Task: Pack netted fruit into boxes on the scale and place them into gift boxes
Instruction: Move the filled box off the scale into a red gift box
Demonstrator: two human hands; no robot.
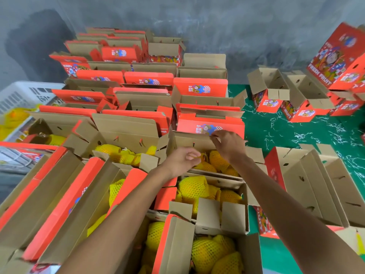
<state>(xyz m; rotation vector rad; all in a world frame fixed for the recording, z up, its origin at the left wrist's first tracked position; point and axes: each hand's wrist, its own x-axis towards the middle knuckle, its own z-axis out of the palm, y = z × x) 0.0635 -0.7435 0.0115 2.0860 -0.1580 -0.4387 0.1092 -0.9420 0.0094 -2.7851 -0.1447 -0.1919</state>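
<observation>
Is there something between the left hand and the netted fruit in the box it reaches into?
Nothing visible. The left hand is already at the netted fruit inside the open gift box, its flaps standing clear. The right hand grips the back flap's edge, above the fruit, not across the left hand's path.

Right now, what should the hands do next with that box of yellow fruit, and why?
Probably fold the flap down. The right hand pinches the tall back flap of the open box, and the left hand rests at the netted fruit already filling it, so closing looks like the next step.
</observation>
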